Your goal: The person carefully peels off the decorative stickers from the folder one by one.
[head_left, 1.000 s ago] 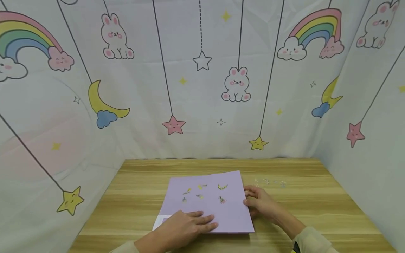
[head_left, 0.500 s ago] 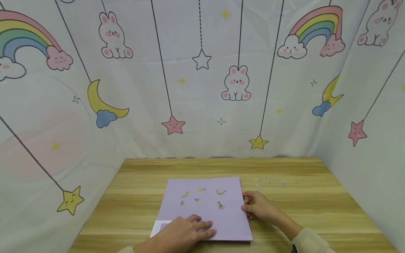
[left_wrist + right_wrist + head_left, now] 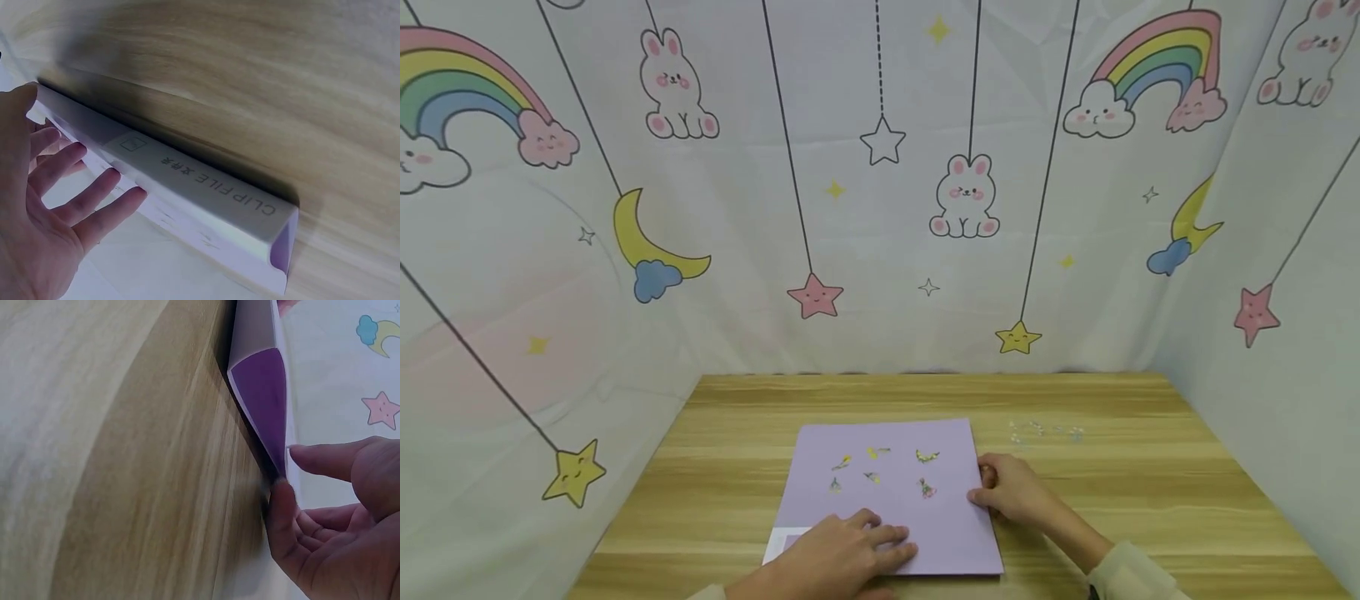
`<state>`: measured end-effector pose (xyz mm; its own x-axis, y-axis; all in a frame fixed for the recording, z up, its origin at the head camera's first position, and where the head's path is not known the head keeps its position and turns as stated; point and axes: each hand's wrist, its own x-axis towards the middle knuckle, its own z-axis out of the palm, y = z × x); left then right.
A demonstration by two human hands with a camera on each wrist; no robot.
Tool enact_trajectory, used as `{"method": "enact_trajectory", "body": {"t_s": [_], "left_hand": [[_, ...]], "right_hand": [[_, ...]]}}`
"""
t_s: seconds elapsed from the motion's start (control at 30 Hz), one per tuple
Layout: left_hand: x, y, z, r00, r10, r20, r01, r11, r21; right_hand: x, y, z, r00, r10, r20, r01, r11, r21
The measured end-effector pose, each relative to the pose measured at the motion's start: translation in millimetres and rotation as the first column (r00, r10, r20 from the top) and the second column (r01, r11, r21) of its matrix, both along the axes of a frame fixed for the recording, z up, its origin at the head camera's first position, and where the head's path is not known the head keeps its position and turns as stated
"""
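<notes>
A lilac clip file (image 3: pixel 943 529) lies on the table in front of me, its cover dotted with several small yellow, green and pink flower-like decorations (image 3: pixel 927 488). Over its near left part, my left hand (image 3: pixel 831 558) rests with spread fingers. The left wrist view shows those fingers along the spine (image 3: pixel 219 190), which is printed "CLIP FILE". My right hand (image 3: pixel 1018 493) pinches the file's right edge, thumb above and fingers below. From the right wrist, the file's purple inside (image 3: pixel 265 394) shows through its gaping side near the right hand (image 3: pixel 350 519).
Several tiny pale, clear bits (image 3: pixel 1037 429) lie on the wood-grain table (image 3: pixel 1112 467) beyond the right hand. A white cloth (image 3: pixel 880 225) with printed rabbits, stars and rainbows hangs behind the table and at both sides.
The clip file has come down and slightly toward me, its far edge now lower in view. Both hands moved along with it; over the last half second they stay nearly still.
</notes>
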<state>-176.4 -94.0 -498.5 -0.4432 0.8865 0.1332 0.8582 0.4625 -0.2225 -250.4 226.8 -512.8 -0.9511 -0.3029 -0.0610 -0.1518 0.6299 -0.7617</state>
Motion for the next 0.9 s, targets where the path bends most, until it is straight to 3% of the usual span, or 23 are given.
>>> {"method": "enact_trajectory", "body": {"t_s": [0.1,0.23,0.33,0.43,0.6,0.7,0.8,0.9], "left_hand": [[-0.7,2.4,1.7,0.999,0.012,0.044,-0.013,1.000,0.026],[-5.2,6.4,4.1,0.998,0.039,0.045,-0.044,0.993,0.112],[-15.3,9.8,9.9,0.990,0.117,0.074,-0.128,0.975,0.183],[-31.9,12.7,18.2,0.961,0.233,0.147,-0.260,0.944,0.203],[-58.1,15.3,27.9,0.885,0.387,0.259,-0.432,0.891,0.143],[-69.2,16.7,27.4,0.854,0.426,0.300,-0.474,0.874,0.109],[-79.9,18.1,21.6,0.839,0.447,0.312,-0.491,0.868,0.075],[-90.9,19.4,15.0,0.827,0.459,0.325,-0.494,0.869,0.027]], "right_hand": [[1.2,0,-0.3,0.999,-0.013,-0.038,0.015,0.999,0.045],[2.5,0,1.8,0.996,-0.022,-0.087,0.029,0.996,0.081],[2.3,-2,6.1,0.992,-0.034,-0.125,0.046,0.994,0.098],[1.2,-4,12.3,0.983,-0.036,-0.177,0.057,0.992,0.113],[-2.4,-8,19.5,0.956,0.053,-0.289,-0.014,0.991,0.133],[-3.9,-11,21.5,0.926,0.120,-0.358,-0.065,0.985,0.163],[-5.2,-14,23.5,0.899,0.161,-0.407,-0.085,0.976,0.198],[-7.4,-18,25.0,0.899,0.163,-0.407,-0.080,0.973,0.215]]}}
